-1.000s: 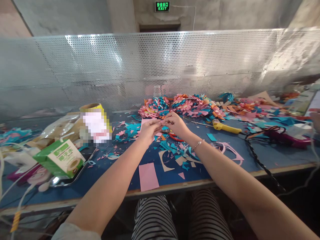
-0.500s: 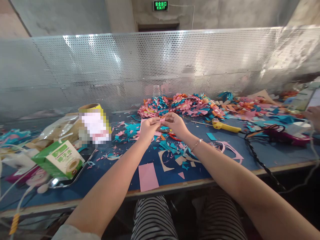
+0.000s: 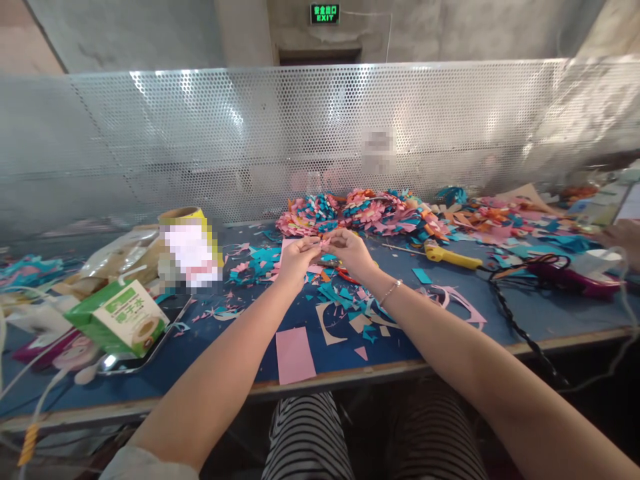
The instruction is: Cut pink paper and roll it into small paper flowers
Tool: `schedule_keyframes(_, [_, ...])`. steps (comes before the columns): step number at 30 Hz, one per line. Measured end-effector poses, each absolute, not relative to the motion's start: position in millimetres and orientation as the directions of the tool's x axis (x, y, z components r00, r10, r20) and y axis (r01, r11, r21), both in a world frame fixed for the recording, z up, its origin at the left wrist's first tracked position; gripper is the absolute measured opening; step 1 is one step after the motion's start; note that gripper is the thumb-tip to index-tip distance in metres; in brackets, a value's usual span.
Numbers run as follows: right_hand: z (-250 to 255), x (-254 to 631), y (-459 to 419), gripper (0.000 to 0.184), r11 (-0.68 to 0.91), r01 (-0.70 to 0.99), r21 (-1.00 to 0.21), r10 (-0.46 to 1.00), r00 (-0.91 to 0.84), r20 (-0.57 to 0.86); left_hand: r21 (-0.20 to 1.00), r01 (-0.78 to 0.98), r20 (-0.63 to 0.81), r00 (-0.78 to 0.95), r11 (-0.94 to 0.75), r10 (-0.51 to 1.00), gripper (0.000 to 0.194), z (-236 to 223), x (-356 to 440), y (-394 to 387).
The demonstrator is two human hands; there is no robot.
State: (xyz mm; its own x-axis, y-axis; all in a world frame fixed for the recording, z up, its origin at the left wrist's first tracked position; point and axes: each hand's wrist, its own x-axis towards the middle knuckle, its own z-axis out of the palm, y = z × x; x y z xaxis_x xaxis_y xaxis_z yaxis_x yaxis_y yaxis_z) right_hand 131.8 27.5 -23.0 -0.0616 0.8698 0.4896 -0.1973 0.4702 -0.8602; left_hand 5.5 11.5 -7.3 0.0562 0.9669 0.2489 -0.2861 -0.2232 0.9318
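Near the middle of the table, my left hand [image 3: 299, 259] and my right hand [image 3: 351, 252] meet fingertip to fingertip. Both are closed in a pinch on a small pink piece [image 3: 325, 246], mostly hidden by the fingers; its material looks like the pink felt or foam sheet around it. Just beneath my right hand lie red-handled scissors [image 3: 345, 274], partly covered. A pink rectangular sheet [image 3: 296, 355] lies flat at the front edge. Turquoise scraps [image 3: 336, 293] and a cream cut-out offcut [image 3: 327, 327] are scattered below my hands.
Frilly pink, blue and orange bundles [image 3: 370, 212] are heaped behind my hands. On the right are a yellow-handled soldering-iron-like tool [image 3: 453, 257], a black cord [image 3: 520, 333] and another person's hand [image 3: 623, 235]. A green drink carton [image 3: 120, 317] stands left; a perforated metal screen [image 3: 320, 127] closes off the back.
My hands stay together at nearly the same spot, with the fingers shifting slightly around the small pink piece. The view has tipped a little; the table things have not moved.
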Motion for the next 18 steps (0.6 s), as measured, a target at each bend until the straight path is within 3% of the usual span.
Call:
schedule_keyframes(11, [-24.8,128.6,31.4,0.033,0.526,-0.15,-0.837,0.843,-0.031,0.536,0.936,-0.321,0.167,0.057,-0.14,0.984,0.02,-6.7,3.6,10.5])
schedule_keyframes(18, [-25.5,127.7,30.0,0.028,0.5,-0.134,-0.856,0.864,0.013,0.503,0.935,-0.161,0.33,0.079,-0.314,0.941,0.023,-11.5,-0.9,18.3])
